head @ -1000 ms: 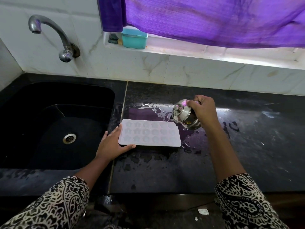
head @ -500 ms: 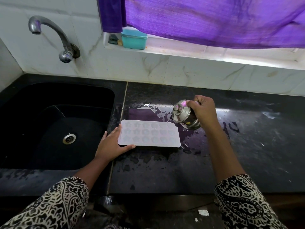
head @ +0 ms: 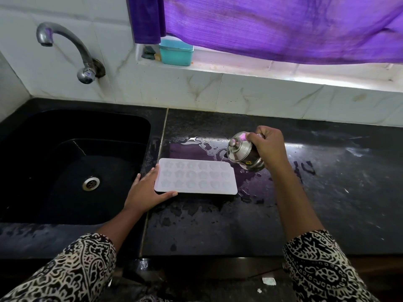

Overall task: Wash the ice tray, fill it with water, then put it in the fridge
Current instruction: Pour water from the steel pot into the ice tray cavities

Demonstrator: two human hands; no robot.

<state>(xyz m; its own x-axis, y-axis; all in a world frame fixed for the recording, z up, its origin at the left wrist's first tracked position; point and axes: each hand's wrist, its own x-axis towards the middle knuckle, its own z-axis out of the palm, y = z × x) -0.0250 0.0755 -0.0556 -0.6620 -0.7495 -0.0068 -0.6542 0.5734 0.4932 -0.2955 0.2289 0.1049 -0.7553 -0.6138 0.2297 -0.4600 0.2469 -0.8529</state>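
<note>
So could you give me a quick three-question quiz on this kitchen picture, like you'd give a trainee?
1. True or false: the ice tray lies on the window ledge.
2. What does the right hand grip? A) a tilted steel pot B) the tap C) the teal box
3. Fill in: the left hand steadies the tray end nearest the ____.
Key: 1 false, it lies on the counter; 2 A; 3 sink.

Ice tray [head: 196, 177] on counter [head: 327, 192] right of sink [head: 65, 171], steel pot [head: 242, 152] at its far-right corner
</note>
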